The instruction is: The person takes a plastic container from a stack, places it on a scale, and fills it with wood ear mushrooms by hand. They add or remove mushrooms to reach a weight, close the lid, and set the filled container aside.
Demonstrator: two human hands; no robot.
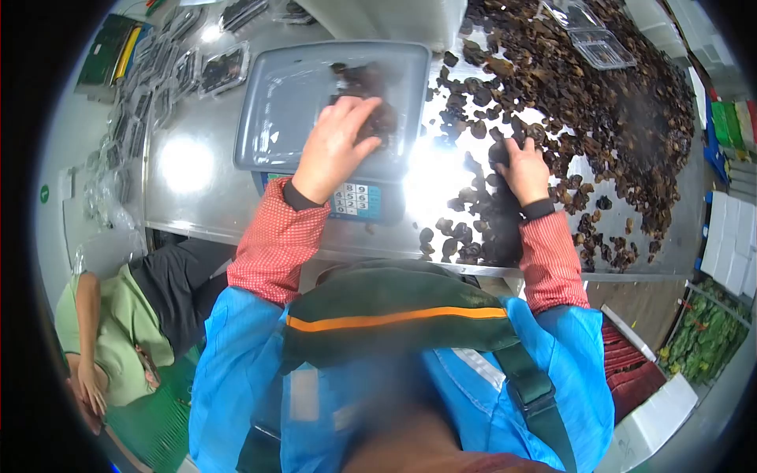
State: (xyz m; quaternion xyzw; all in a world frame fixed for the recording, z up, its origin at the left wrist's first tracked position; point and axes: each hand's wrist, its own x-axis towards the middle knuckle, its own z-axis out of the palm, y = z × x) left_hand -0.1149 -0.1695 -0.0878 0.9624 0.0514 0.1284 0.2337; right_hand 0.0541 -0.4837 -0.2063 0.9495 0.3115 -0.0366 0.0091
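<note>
Reaching over grey tray [276, 102] w/ dark pcs [364, 77] – L hand [335, 143] open; R hand [526, 171] at more, grip unclear.

Tray [276, 102] set on scale [359, 202] beneath left fingers [345, 109]; pieces [631, 175] spread around right fingers [529, 145]; boxes [224, 69] arrayed left of both.

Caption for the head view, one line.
Left hand over dark pieces in a gray tray  on a keypad scale; right hand among loose pieces on a metal table.

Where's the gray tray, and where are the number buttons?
Gray tray [276, 106]: head view, on the bare left part of its bottom.
Number buttons [352, 199]: head view, on the middle of the keypad.
</note>
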